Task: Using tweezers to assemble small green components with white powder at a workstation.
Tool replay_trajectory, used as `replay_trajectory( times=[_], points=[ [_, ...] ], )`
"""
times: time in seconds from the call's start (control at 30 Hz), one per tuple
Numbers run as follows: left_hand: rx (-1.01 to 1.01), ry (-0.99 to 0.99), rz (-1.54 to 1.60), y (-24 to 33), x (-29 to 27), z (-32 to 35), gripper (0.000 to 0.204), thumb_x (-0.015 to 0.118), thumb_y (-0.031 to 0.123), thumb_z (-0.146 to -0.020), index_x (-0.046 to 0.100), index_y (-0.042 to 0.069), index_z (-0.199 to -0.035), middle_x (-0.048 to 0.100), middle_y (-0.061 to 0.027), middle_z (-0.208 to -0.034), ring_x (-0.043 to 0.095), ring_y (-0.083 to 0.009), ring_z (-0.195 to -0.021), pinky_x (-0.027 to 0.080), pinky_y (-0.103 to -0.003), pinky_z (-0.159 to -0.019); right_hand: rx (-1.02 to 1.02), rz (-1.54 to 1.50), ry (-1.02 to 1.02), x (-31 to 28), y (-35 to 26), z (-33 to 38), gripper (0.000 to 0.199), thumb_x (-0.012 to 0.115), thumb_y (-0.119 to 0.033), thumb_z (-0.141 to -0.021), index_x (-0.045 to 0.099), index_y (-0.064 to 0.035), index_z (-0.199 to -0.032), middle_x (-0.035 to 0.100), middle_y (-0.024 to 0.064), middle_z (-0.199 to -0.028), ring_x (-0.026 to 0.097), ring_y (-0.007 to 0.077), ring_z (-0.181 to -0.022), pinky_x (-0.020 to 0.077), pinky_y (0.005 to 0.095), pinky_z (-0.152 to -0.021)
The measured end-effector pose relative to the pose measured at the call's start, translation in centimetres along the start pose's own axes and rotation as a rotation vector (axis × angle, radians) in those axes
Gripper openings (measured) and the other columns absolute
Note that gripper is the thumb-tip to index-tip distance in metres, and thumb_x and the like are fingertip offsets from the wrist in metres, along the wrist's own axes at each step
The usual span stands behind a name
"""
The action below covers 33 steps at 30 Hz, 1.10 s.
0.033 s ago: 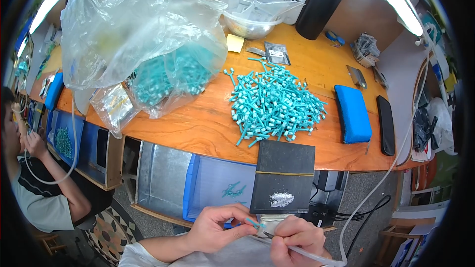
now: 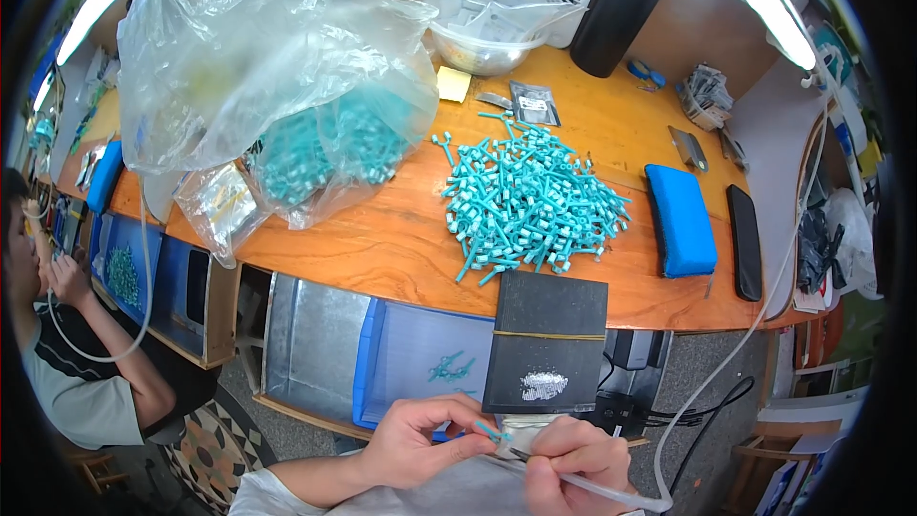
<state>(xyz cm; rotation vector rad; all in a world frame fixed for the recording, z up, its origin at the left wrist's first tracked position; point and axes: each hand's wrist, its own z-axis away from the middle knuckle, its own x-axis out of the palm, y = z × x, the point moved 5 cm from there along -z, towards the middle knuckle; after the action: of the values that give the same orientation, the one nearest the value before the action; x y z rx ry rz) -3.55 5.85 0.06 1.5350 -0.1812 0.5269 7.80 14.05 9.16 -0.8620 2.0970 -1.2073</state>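
At the lower middle, my left hand (image 2: 420, 444) pinches a small teal stick-shaped piece (image 2: 490, 430) between thumb and fingers. My right hand (image 2: 578, 463) is closed around a slim tool with a dark tip (image 2: 519, 454), which meets or nearly meets the teal piece; contact is too small to tell. A pale flexible hose (image 2: 611, 492) comes out from under the right hand. Just beyond both hands lies a black board (image 2: 546, 373) with a rubber band round it and a little heap of tiny clear stones (image 2: 543, 385) on top.
A pile of teal pieces (image 2: 530, 196) covers the wooden bench (image 2: 382, 253). Left of it stands a large clear bag (image 2: 277, 57) of similar pieces. A blue tray (image 2: 401, 354) sits in the open drawer. Right are a blue pouch (image 2: 680, 220) and black case (image 2: 744, 242). Another person (image 2: 86, 325) works at left.
The fingers of my right hand have shifted slightly, and a small white tip now shows above them. The teal piece and my left hand stay nearly in place.
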Motion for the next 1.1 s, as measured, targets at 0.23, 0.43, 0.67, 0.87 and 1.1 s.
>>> replay_trajectory(
  times=[0.23, 0.43, 0.67, 0.87, 1.1],
  points=[
    [0.005, 0.025, 0.023, -0.2, -0.3, 0.3, 0.012, 0.064, 0.001, -0.079, 0.063, 0.001, -0.091, 0.062, -0.0064, -0.087, 0.049, -0.0075, -0.069, 0.036, -0.02, -0.059, 0.04, 0.212, 0.125, -1.1, 0.3, -0.8, 0.018, 0.05, 0.009, -0.078, 0.038, -0.0012, -0.086, 0.051, 0.0136, -0.071, 0.049, 0.016, -0.057, 0.0372, 0.0266, -0.05],
    [0.012, 0.009, 0.018, 0.2, 0.1, 0.0, 0.013, 0.063, 0.001, -0.079, 0.064, 0.001, -0.092, 0.061, -0.0058, -0.086, 0.048, -0.0074, -0.068, 0.036, -0.02, -0.059, 0.065, 0.343, 0.175, -1.3, 0.7, -0.3, 0.022, 0.05, 0.007, -0.077, 0.032, -0.0024, -0.085, 0.047, 0.0109, -0.071, 0.046, 0.0125, -0.055, 0.0384, 0.0229, -0.051],
    [0.006, 0.016, 0.021, 0.2, 0.0, 0.0, 0.012, 0.064, 0.001, -0.079, 0.064, 0.001, -0.091, 0.062, -0.0059, -0.086, 0.048, -0.0073, -0.069, 0.036, -0.02, -0.059, 0.071, 0.38, 0.166, -1.1, 0.8, -0.4, 0.022, 0.05, 0.006, -0.078, 0.031, -0.0023, -0.085, 0.046, 0.0106, -0.07, 0.046, 0.0127, -0.055, 0.0379, 0.0228, -0.05],
    [0.006, 0.044, 0.008, 0.0, -0.6, 0.4, 0.013, 0.064, 0.001, -0.078, 0.064, 0.001, -0.091, 0.062, -0.0059, -0.087, 0.049, -0.0072, -0.069, 0.037, -0.02, -0.059, 0.019, 0.158, 0.133, -0.8, 0.4, -0.8, 0.017, 0.05, 0.009, -0.078, 0.038, -0.0015, -0.084, 0.051, 0.0136, -0.072, 0.048, 0.016, -0.057, 0.0384, 0.0273, -0.051],
    [0.003, 0.014, -0.001, 0.2, 0.0, 0.0, 0.013, 0.065, 0.0, -0.077, 0.065, 0.001, -0.091, 0.062, -0.0058, -0.086, 0.049, -0.0071, -0.068, 0.037, -0.02, -0.058, -0.045, -0.024, 0.017, -0.2, 0.0, 0.3, 0.018, 0.053, 0.008, -0.076, 0.041, -0.0008, -0.086, 0.052, 0.0148, -0.071, 0.051, 0.0179, -0.055, 0.0402, 0.0308, -0.049]
  ],
)
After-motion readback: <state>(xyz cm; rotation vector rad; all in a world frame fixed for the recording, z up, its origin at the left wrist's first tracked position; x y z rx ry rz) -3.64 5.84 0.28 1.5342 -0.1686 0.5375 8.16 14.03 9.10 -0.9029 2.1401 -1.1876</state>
